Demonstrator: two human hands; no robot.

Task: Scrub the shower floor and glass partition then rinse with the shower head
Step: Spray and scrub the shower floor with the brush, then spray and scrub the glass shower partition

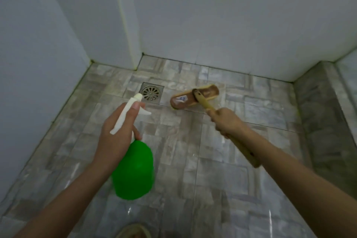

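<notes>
Scrubbing the shower floor — right hand gripping brush beside the far-edge drain; left hand clasping spray bottle. Next: firm strokes — 1 tile onward.

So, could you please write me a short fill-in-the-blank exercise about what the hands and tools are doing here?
1. The left hand holds a spray bottle whose body is ____.
2. The right hand grips the brush by its ____.
3. The brush head rests on the tiled floor just right of the metal ____.

Missing words: green; handle; drain
</notes>
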